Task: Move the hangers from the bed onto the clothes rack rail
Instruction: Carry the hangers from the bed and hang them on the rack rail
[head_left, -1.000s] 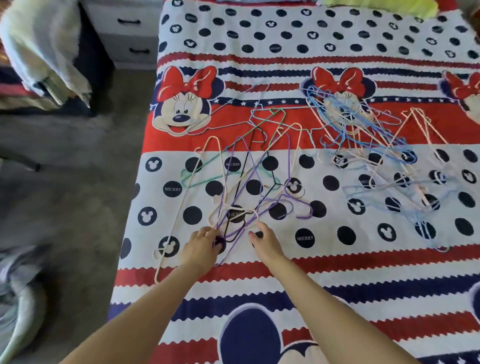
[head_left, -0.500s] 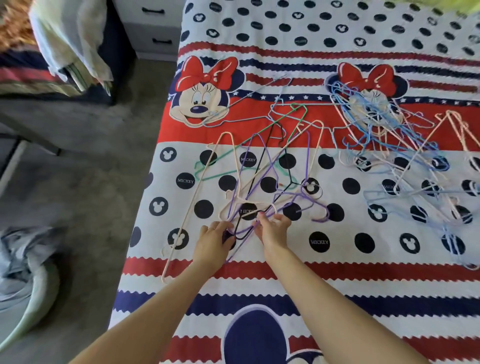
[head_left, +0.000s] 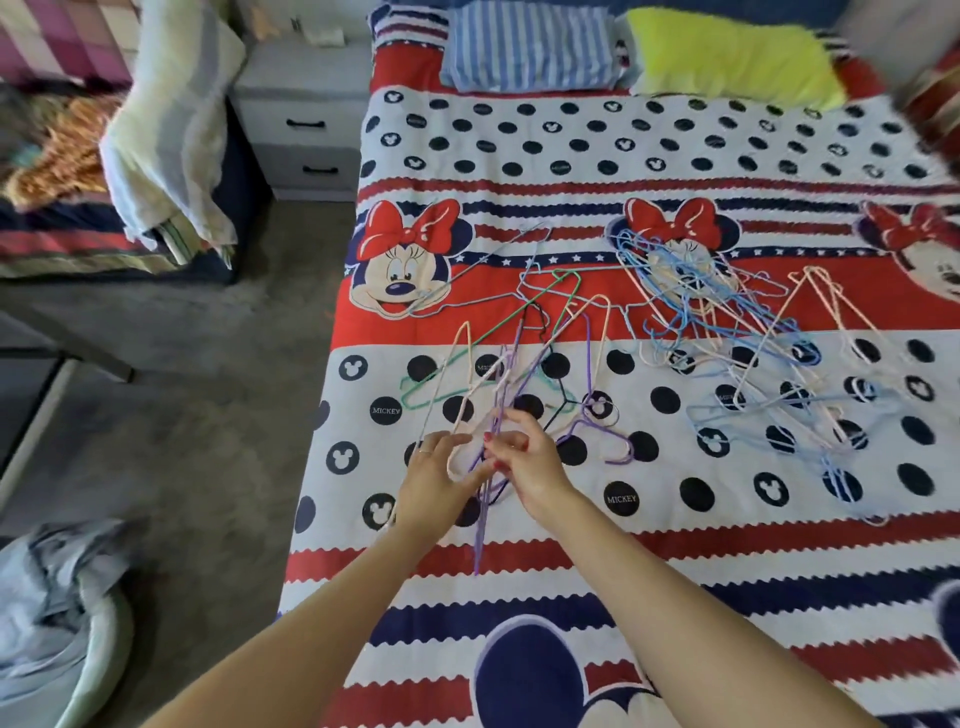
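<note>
Item: near bundle of hangers (head_left: 519, 374), thin wire, mixed purple, pink, green and black, lying crossed over one another on the bed (head_left: 727, 571) toward its left edge. Their hooks were gathered at the hands; one purple wire ran down past the wrists toward the person.

Item: far bundle of hangers (head_left: 727, 332), mostly blue and pale pink, heaped on the bed to the right, well apart from the hands and untouched.

Left hand (head_left: 436, 478): fingers curled loosely around a pink hook, with a ring on one finger. Right hand (head_left: 524, 457): pinched on the purple wires just beside the left hand. How many hangers either hand held could not be told.

Clothes rack rail: not in view.

Other: bedside drawers (head_left: 306, 135), striped pillow (head_left: 524, 47), yellow pillow (head_left: 727, 57), pale cloth (head_left: 171, 119) draped at left, grey floor (head_left: 171, 405).

Risks, as judged: the frames were interlocked, so lifting by the hooks would likely drag neighbouring hangers along, or shed some onto the floor beside the bed. A pinch on thin wire could slip under that uneven load.
</note>
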